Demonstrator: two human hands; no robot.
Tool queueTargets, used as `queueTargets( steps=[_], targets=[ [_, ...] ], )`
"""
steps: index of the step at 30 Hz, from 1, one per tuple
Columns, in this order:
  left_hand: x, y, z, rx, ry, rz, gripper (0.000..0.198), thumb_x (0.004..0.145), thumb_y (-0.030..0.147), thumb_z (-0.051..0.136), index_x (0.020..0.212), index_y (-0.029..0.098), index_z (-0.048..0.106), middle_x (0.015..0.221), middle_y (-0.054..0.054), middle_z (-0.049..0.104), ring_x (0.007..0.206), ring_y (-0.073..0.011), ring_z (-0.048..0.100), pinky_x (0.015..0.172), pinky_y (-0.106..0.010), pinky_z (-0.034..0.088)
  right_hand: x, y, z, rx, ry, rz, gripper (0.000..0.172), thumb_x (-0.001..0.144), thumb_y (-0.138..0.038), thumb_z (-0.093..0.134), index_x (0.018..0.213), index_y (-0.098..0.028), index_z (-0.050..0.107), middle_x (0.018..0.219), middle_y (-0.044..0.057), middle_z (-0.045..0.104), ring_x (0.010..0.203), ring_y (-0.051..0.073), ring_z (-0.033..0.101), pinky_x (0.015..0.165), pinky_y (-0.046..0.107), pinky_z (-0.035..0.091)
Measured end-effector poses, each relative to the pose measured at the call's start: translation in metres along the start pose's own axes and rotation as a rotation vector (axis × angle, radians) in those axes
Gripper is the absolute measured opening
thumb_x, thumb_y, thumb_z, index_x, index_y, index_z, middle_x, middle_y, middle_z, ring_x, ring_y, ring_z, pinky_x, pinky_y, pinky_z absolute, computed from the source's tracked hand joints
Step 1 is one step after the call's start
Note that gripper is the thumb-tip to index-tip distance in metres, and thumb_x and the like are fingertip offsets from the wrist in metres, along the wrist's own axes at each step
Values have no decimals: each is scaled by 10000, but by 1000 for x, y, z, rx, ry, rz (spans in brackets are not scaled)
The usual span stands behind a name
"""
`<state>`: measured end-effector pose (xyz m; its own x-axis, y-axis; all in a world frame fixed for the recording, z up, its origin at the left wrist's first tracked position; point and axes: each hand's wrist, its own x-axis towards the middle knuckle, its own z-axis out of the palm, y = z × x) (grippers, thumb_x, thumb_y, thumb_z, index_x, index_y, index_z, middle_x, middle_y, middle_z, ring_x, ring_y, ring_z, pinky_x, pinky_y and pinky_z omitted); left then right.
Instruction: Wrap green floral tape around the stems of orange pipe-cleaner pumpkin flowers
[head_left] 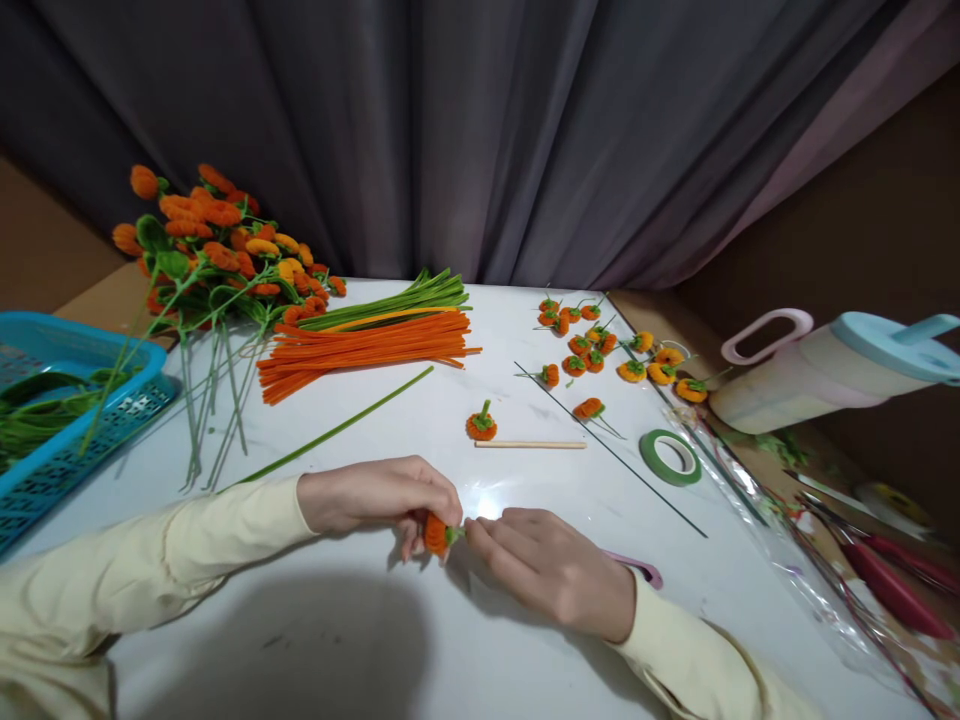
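Note:
My left hand (386, 495) is closed around a small orange pipe-cleaner flower (435, 535), held just above the white table. From its right side a green base pokes out. The fingertips of my right hand (551, 570) are pinched together at the tip of that green part. Part of a purple tool (651, 574) lies beneath my right hand, the rest of it hidden. Just beyond both hands, another orange flower (481, 427) with a green stub sits beside a thin wooden stick (531, 445).
Orange pipe cleaners (367, 350) and green ones (405, 298) lie at the back. A flower bunch (217, 240) and a blue basket (150, 375) are left. Right are green tape (670, 457), a dark wire (622, 460), several small flowers (592, 360), a tumbler (810, 380) and red-handled pliers (892, 585).

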<state>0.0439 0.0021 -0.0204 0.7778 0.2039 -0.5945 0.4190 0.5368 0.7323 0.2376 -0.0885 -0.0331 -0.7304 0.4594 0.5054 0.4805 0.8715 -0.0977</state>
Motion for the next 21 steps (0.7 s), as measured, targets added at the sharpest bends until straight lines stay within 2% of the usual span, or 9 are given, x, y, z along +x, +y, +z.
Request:
queueTargets(
  steps=[3, 5, 7, 9, 12, 14, 16, 19, 21],
  targets=[
    [-2, 3, -1, 78, -12, 45, 151, 717, 286, 585, 683, 141, 612, 561, -15, 620, 465, -109, 526, 405, -187, 408, 1, -1, 1, 309, -17, 308, 284, 980, -157, 345, 925, -103, 617, 635, 47, 621, 527, 114, 516, 526, 227, 425],
    [-5, 7, -1, 173, -1, 83, 194, 771, 330, 568, 753, 144, 621, 632, -22, 628, 524, -124, 553, 453, -207, 435, 3, -1, 0, 519, -13, 534, 294, 969, -267, 426, 844, -134, 657, 602, 21, 614, 492, 87, 472, 507, 197, 396],
    [-10, 12, -1, 367, 63, 207, 212, 806, 347, 576, 877, 157, 638, 788, -35, 655, 658, -138, 587, 579, -230, 478, 6, 1, -1, 738, -29, 749, 309, 919, -345, 522, 750, -138, 678, 541, -4, 588, 429, 64, 375, 438, 189, 327],
    [-17, 17, 2, 628, 130, 387, 220, 802, 292, 605, 988, 178, 638, 939, -41, 659, 803, -153, 585, 727, -246, 470, 8, 4, -2, 953, -44, 918, 329, 860, -405, 596, 701, -129, 681, 517, -11, 585, 402, 52, 281, 389, 197, 247],
    [-22, 18, 6, 887, 180, 552, 205, 781, 187, 603, 982, 177, 646, 921, -31, 659, 797, -144, 555, 754, -231, 429, 10, 6, -4, 1212, -34, 1039, 338, 782, -447, 677, 728, -114, 678, 568, 10, 637, 419, 50, 260, 389, 204, 209],
    [-22, 16, 7, 883, 176, 523, 160, 782, 175, 590, 931, 168, 649, 820, -12, 644, 703, -120, 531, 672, -207, 413, 10, 7, -5, 1348, -39, 1068, 328, 756, -433, 710, 760, -108, 672, 601, 22, 659, 429, 50, 281, 402, 205, 213],
    [-20, 14, 4, 757, 124, 410, 132, 794, 218, 595, 905, 163, 639, 763, -3, 625, 637, -106, 518, 596, -191, 399, 10, 7, -5, 1461, -44, 1084, 312, 747, -408, 728, 782, -105, 663, 610, 22, 666, 418, 42, 282, 401, 204, 200],
    [-14, 11, -3, 486, 20, 245, 204, 790, 320, 636, 916, 166, 594, 696, 12, 595, 579, -100, 522, 527, -180, 390, 9, 9, -3, 1564, -35, 1097, 295, 747, -378, 739, 807, -104, 649, 621, 22, 676, 400, 32, 288, 391, 199, 185],
    [-10, 9, -8, 406, 2, 222, 267, 771, 357, 667, 933, 171, 564, 659, 30, 567, 538, -89, 495, 497, -175, 374, 7, 12, -1, 1606, -22, 1114, 285, 745, -359, 742, 825, -103, 646, 618, 25, 681, 398, 34, 317, 391, 200, 184]
  ],
)
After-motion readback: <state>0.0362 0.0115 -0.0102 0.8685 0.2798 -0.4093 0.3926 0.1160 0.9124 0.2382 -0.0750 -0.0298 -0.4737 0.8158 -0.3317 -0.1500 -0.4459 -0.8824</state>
